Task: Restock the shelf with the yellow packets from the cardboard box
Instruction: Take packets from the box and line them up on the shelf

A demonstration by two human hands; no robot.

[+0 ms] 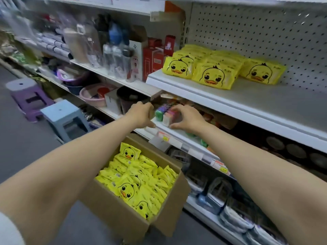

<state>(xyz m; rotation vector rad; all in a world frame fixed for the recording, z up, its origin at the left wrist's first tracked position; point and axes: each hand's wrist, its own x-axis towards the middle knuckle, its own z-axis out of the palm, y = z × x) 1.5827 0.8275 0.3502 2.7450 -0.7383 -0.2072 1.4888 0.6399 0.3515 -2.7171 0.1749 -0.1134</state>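
Packets [136, 181] loose in box [123, 218], some stocked on shelf [265, 101]. Look light, soft, slick film; pinch edge or flat across. Left hand [141, 114], right hand [185, 119] curled, empty, hovering above box by lower shelf.

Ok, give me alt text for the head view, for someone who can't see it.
Both bare hands, left hand and right hand, reach to small colourful items on a lower shelf, neither holding a packet. Below them an open cardboard box holds yellow packets; more yellow duck packets lie on the upper shelf.
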